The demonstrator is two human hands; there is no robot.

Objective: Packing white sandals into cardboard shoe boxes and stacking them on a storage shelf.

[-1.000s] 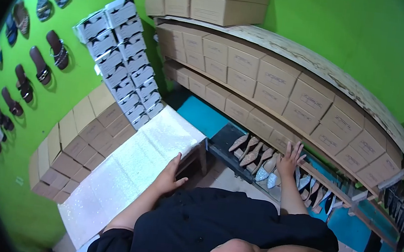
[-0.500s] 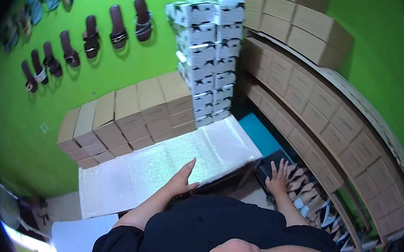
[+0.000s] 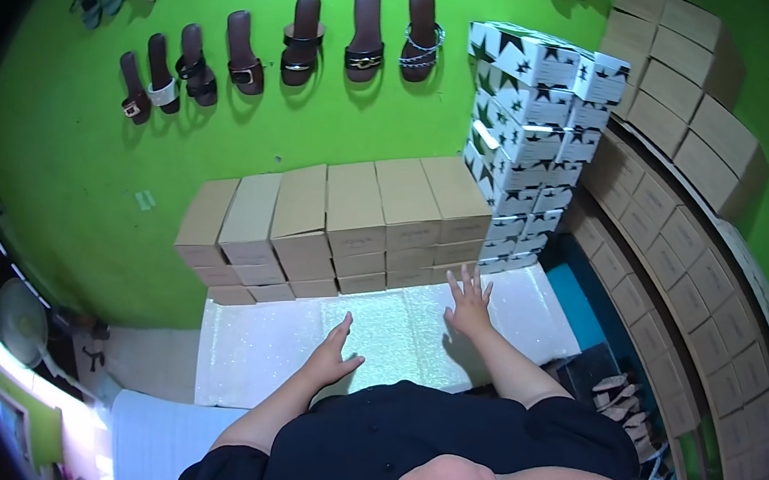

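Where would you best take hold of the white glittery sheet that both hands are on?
Probably at the near long edge of the white glittery sheet, from the person's side. It lies flat, and brown boxes crowd its far edge. The left hand and right hand rest open on top.

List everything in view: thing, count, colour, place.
white sheet: one, glittery white, lying flat under both hands
brown boxes: many, tan, stacked behind the sheet and on the right-hand shelves
star-print boxes: a tall stack, white with dark stars, right of centre
sandals: many, mostly brown, hung on the green wall
fan: one, white, lower left
left hand: open, flat on the sheet
right hand: open, fingers spread on the sheet
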